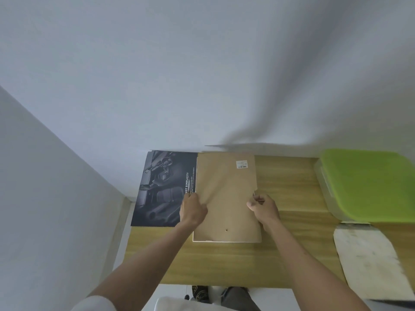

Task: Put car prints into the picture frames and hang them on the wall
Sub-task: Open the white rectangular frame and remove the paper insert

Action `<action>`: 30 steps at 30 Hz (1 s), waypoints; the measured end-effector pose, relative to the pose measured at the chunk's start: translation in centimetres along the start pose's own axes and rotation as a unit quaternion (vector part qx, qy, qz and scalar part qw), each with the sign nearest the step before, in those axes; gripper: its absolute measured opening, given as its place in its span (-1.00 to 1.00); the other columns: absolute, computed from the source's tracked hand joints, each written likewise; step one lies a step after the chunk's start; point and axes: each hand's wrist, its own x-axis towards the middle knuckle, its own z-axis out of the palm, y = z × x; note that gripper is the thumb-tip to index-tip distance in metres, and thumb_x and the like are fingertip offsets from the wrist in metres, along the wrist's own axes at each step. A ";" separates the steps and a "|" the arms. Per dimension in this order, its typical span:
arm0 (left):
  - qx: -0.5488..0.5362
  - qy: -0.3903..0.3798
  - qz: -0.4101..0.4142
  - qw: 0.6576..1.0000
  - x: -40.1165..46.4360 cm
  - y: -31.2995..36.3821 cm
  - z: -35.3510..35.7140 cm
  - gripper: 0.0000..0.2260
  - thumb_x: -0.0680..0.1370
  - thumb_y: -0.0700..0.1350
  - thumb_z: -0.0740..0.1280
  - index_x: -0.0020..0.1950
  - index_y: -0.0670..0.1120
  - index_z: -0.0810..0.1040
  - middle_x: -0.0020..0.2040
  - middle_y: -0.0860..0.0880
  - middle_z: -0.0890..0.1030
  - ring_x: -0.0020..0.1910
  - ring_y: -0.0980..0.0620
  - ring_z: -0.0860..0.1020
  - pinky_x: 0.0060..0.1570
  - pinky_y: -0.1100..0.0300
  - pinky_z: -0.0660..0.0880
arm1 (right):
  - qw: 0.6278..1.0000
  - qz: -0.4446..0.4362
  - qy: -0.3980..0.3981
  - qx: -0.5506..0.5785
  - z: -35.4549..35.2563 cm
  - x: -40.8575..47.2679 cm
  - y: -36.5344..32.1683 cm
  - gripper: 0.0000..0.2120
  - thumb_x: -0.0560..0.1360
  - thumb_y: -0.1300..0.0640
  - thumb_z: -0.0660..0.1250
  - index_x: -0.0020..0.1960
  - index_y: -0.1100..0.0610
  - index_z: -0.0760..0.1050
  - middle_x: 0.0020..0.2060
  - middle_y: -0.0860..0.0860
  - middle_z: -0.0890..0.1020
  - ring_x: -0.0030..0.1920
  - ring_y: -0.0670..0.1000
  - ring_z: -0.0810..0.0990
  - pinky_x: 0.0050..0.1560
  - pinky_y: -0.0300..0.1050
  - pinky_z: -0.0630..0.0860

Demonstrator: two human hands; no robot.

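A picture frame (226, 194) lies face down on the wooden table (235, 263), its brown backing board up, with a small barcode label near the far edge. A dark car print (162, 189) with white lettering lies flat to its left, partly under the frame's edge. My left hand (193, 208) rests on the frame's left edge with fingers curled over the backing. My right hand (263, 207) pinches a small tab at the frame's right edge.
A clear plastic box with a lime green lid (368, 185) stands at the table's far right. A worn white board (370, 263) lies at the right front. White walls close in behind and on the left.
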 end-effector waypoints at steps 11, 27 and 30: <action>-0.130 0.043 0.010 0.991 -0.4 0.3 -0.6 -0.90 0.39 -0.20 0.35 -0.17 -0.24 0.55 -0.13 -0.09 0.55 -0.15 -0.09 0.51 -0.23 0.11 0.43 | 0.999 -0.034 0.039 -0.005 -0.6 -0.7 1.1 -0.79 0.46 0.17 0.48 0.06 0.11 0.55 0.04 0.04 0.62 -0.02 0.02 0.57 -0.07 -0.16 0.41; -0.113 -0.077 0.056 0.989 -1.9 13.1 5.8 -0.84 0.42 -0.22 0.41 -0.03 -0.21 0.60 -0.10 -0.06 0.59 -0.17 -0.04 0.54 -0.32 0.27 0.41 | 0.990 -0.024 0.028 -0.138 -14.3 2.2 2.8 -0.44 0.48 0.11 0.45 0.44 0.17 0.43 0.40 0.10 0.48 0.38 0.11 0.47 0.37 -0.06 0.37; -0.095 -0.102 0.053 0.989 -2.4 15.6 8.4 -0.74 0.38 -0.21 0.43 0.06 -0.21 0.60 0.01 -0.11 0.61 -0.08 -0.08 0.58 -0.18 0.18 0.53 | 0.982 -0.017 0.015 -0.187 -16.7 3.6 3.7 -0.35 0.43 0.05 0.45 0.47 0.14 0.39 0.43 0.14 0.39 0.37 0.15 0.45 0.33 -0.05 0.40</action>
